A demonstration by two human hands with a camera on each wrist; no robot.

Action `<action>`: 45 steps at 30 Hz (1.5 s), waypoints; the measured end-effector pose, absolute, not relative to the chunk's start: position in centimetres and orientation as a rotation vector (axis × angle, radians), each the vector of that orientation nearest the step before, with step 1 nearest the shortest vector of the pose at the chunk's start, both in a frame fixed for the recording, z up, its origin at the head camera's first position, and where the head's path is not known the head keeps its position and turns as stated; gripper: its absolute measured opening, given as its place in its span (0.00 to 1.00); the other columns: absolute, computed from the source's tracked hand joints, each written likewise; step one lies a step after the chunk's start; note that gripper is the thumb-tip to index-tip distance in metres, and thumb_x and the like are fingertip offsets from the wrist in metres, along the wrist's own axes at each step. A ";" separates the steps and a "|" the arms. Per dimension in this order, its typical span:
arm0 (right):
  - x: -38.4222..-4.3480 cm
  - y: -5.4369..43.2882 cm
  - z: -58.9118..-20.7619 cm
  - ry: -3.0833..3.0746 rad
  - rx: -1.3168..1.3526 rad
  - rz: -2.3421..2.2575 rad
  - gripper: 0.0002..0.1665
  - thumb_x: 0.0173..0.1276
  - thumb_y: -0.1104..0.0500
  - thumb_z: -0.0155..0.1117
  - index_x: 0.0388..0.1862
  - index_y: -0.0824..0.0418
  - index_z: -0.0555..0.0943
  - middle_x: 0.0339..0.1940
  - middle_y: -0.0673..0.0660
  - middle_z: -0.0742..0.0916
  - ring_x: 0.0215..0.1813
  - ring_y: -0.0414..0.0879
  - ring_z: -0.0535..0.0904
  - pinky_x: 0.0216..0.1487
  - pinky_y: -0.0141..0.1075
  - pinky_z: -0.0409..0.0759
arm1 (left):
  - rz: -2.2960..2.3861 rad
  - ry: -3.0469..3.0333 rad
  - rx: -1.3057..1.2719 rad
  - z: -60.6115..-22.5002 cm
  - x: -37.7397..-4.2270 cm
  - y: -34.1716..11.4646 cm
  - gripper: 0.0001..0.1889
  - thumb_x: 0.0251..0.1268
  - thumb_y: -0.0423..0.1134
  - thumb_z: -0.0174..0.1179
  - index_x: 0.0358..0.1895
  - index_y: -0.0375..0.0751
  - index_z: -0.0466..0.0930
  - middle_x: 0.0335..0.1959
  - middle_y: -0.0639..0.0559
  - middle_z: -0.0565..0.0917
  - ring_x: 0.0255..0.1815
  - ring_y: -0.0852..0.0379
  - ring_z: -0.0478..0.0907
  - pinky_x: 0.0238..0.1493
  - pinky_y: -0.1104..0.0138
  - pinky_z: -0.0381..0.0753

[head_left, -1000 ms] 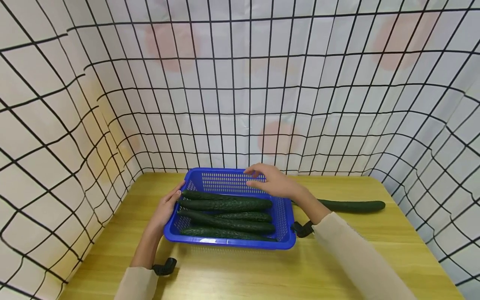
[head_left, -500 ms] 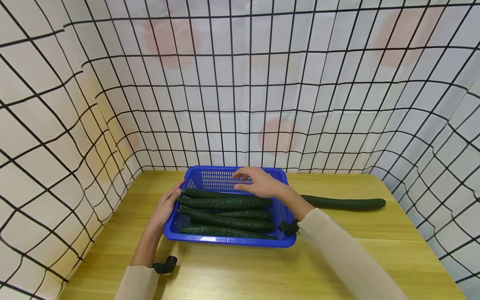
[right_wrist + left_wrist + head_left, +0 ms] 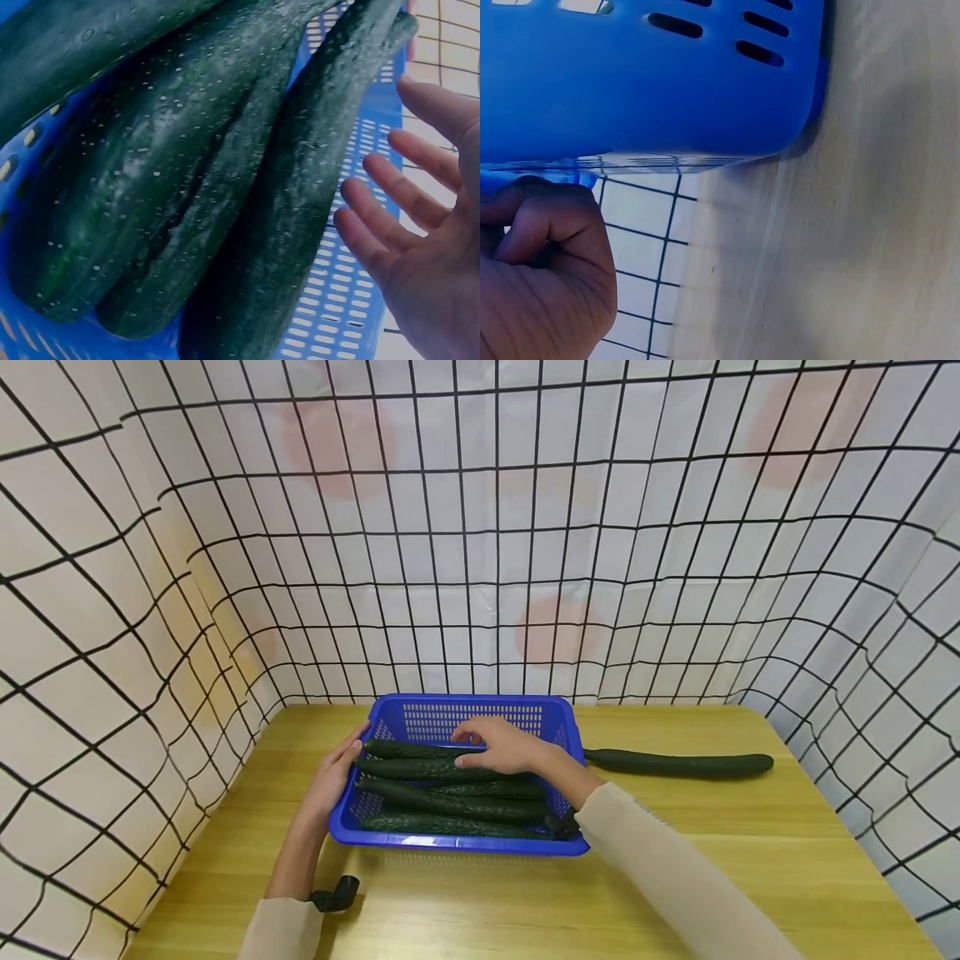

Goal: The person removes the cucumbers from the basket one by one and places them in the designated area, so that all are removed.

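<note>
A blue plastic basket [image 3: 457, 841] with slotted walls stands on the table, holding several dark green cucumbers [image 3: 450, 806] laid lengthwise. At its left end, my left hand [image 3: 330, 781] grips the rim; the left wrist view shows curled fingers [image 3: 555, 225] against the basket's edge, partly hidden by the wall. Over the rear cucumbers hovers my right hand [image 3: 502, 746], its fingers loosely bent in the head view. From the right wrist, the spread fingertips [image 3: 360, 195] appear beside a bumpy cucumber [image 3: 277, 217], with nothing held between them.
One more cucumber [image 3: 682, 765] lies on the wooden table [image 3: 675, 835] to the right of the basket, its left end close to the basket wall. Black grid netting [image 3: 480, 583] over white sheeting encloses the table's back and sides.
My right hand has moved left and then lower, from above the basket's right rear to just over the rear cucumbers. The left hand keeps its place on the rim.
</note>
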State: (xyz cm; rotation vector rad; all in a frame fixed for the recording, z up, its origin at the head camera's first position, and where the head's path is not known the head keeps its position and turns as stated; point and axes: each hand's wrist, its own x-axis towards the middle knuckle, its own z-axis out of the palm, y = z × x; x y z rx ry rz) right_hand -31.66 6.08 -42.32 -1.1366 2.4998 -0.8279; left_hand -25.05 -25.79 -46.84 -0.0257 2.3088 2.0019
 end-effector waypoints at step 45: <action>-31.7 6.4 -44.8 2.486 -1.021 -0.708 0.32 0.67 0.44 0.73 0.68 0.51 0.80 0.58 0.54 0.84 0.61 0.49 0.79 0.64 0.46 0.79 | 2.053 2.260 -0.033 -46.8 -24.9 -25.8 0.27 0.85 0.53 0.38 0.82 0.64 0.57 0.86 0.54 0.51 0.83 0.43 0.54 0.78 0.45 0.60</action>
